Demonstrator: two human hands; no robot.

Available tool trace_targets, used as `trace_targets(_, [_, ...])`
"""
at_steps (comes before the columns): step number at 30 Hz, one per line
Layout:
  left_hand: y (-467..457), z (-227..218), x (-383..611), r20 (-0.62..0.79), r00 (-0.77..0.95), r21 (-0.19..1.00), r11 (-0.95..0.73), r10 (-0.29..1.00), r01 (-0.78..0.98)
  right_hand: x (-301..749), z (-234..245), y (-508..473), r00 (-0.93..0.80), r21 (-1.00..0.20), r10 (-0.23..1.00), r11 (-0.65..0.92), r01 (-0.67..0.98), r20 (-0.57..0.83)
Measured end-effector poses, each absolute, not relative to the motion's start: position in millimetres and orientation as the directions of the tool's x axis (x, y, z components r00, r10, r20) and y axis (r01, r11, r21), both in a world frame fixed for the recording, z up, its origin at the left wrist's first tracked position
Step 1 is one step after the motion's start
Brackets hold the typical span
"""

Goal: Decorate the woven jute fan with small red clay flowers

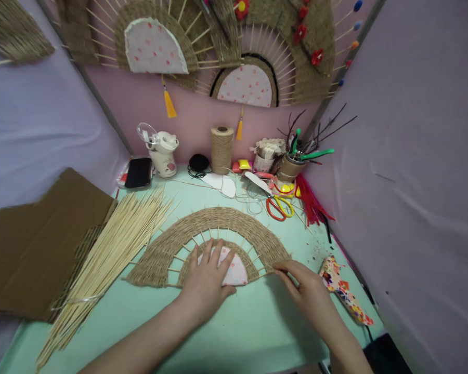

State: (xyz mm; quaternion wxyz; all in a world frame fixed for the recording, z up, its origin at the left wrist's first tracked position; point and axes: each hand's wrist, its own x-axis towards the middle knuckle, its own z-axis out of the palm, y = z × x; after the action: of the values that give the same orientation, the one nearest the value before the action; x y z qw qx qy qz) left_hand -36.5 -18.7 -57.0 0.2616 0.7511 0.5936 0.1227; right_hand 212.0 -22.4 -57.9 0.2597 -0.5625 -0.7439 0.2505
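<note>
A half-round woven fan (214,215) of brown twine on thin sticks lies on the table, its straight edge towards me. At its centre is a small half circle of white cloth with pinkish spots (237,271). My left hand (206,278) rests flat over this middle part, fingers spread and pointing away from me. At the fan's lower right corner, my right hand (296,278) pinches the woven edge between thumb and fingers. Whether a loose twine end is also in that pinch cannot be made out.
Left are a bundle of sticks (113,244) and brown cardboard (35,249). Behind stand a twine spool (222,150), a white jug (164,153), scissors (280,206) and a can of pliers (292,167). A patterned glue gun (345,291) lies right. Finished fans (245,85) hang above.
</note>
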Motion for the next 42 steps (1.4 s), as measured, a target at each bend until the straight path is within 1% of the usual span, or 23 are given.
trace_targets(3, [-18.0,-54.9,-29.7,-0.021,0.290,0.729,-0.184,0.957,0.659,210.8,-55.1,-20.5,-0.185,-0.663,0.973,0.228,0.713,0.136])
trace_targets(5, [-18.2,-55.7,-23.8,0.027,0.328,0.801,-0.217,0.944,0.559,209.5,-50.5,-17.0,-0.164,-0.657,0.979,0.205,0.725,0.125])
trace_targets(8, [-19.5,-62.3,-17.6,0.097,0.433,0.797,-0.330,0.896,0.505,207.3,-39.5,-1.9,-0.143,-0.612,0.981,0.193,0.767,0.130])
trace_targets(10, [-20.6,-68.9,-16.9,0.146,0.494,0.764,-0.415,0.857,0.494,204.9,-30.8,17.7,-0.136,-0.552,0.978,0.203,0.809,0.162])
trace_targets(12, [-21.6,-74.7,-18.4,0.180,0.517,0.743,-0.460,0.837,0.486,200.5,-23.6,45.1,-0.140,-0.473,0.973,0.211,0.855,0.181])
trace_targets(14, [-22.3,-78.5,-20.7,0.195,0.511,0.747,-0.464,0.837,0.476,193.0,-20.5,77.4,-0.159,-0.405,0.977,0.204,0.891,0.144])
trace_targets(17, [-22.7,-80.2,-23.2,0.199,0.478,0.797,-0.425,0.855,0.429,176.0,-25.8,125.6,-0.154,-0.368,0.984,0.178,0.913,0.095])
trace_targets(19, [-22.8,-80.5,-24.2,0.214,0.459,0.825,-0.411,0.862,0.388,162.7,-33.5,152.1,-0.147,-0.338,0.989,0.149,0.929,0.032])
trace_targets(21, [-22.7,-81.0,-24.8,0.237,0.451,0.823,-0.425,0.860,0.377,149.3,-39.3,173.1,-0.152,-0.312,0.988,0.142,0.939,-0.008])
trace_targets(23, [-22.6,-82.4,-25.3,0.261,0.459,0.800,-0.456,0.849,0.390,135.3,-38.7,190.1,-0.182,-0.308,0.983,0.166,0.937,-0.022])
trace_targets(24, [-22.5,-83.7,-25.5,0.271,0.465,0.785,-0.473,0.843,0.400,127.4,-35.3,197.9,-0.203,-0.316,0.979,0.191,0.929,-0.006])
trace_targets(27, [-22.7,-91.0,-24.9,0.301,0.494,0.720,-0.534,0.816,0.443,96.3,-15.6,219.3,-0.287,-0.351,0.952,0.306,0.885,0.106])
trace_targets(29, [-22.9,-98.5,-23.4,0.339,0.512,0.635,-0.593,0.789,0.495,69.6,-2.1,231.3,-0.361,-0.371,0.912,0.409,0.834,0.194])
trace_targets(30, [-23.0,-102.4,-22.5,0.385,0.507,0.575,-0.630,0.771,0.521,56.0,2.5,236.1,-0.400,-0.378,0.888,0.458,0.804,0.224])
trace_targets(31, [-23.0,-106.1,-21.7,0.410,0.517,0.516,-0.658,0.752,0.548,43.5,5.0,239.9,-0.441,-0.380,0.866,0.500,0.778,0.236])
trace_targets(33, [-22.7,-111.5,-20.6,0.454,0.524,0.420,-0.692,0.721,0.587,24.9,3.4,245.0,-0.514,-0.370,0.831,0.555,0.745,0.211])
trace_targets(35, [-22.0,-113.9,-20.3,0.483,0.526,0.363,-0.707,0.700,0.607,18.9,-4.7,248.1,-0.549,-0.339,0.820,0.569,0.750,0.161])
trace_targets(37, [-21.3,-114.1,-20.5,0.512,0.522,0.334,-0.718,0.683,0.611,26.5,-15.0,250.5,-0.548,-0.289,0.827,0.558,0.778,0.121])
trace_targets(39, [-20.8,-113.7,-20.4,0.537,0.516,0.315,-0.726,0.667,0.612,44.8,-24.0,252.8,-0.518,-0.221,0.849,0.528,0.820,0.106])
trace_targets(42, [-20.6,-113.9,-19.3,0.555,0.508,0.301,-0.728,0.659,0.615,81.6,-32.7,254.6,-0.463,-0.087,0.880,0.472,0.877,0.105])
